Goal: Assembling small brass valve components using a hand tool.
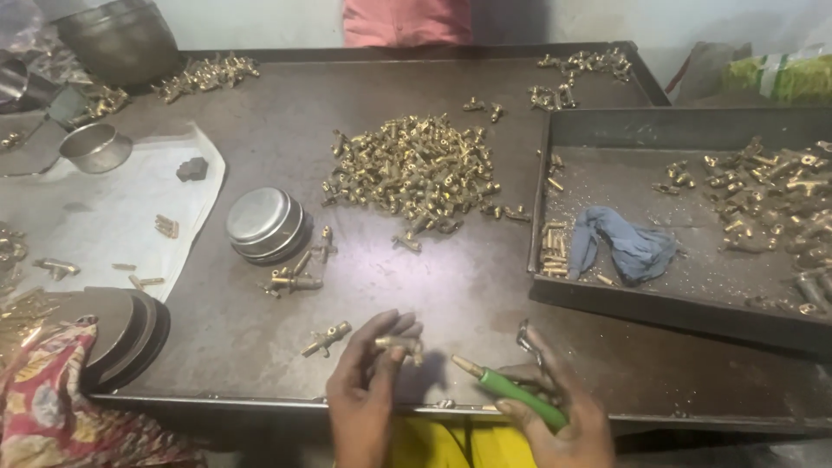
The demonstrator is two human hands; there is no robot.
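My left hand [364, 390] pinches a small brass fitting [397, 344] between thumb and fingertips near the table's front edge. My right hand [555, 407] grips a green-handled tool [511, 390] whose brass tip points toward that fitting, a short gap away. Another brass fitting [328, 338] lies on the table just left of my left hand. A large heap of brass fittings [412, 169] sits in the middle of the dark metal table [468, 286].
A dark tray [659, 308] on the right holds a blue rag [628, 247] and more brass parts [771, 191]. Stacked steel bowls [264, 225] and a white sheet [104, 208] lie to the left. Patterned cloth [43, 399] lies at the lower left.
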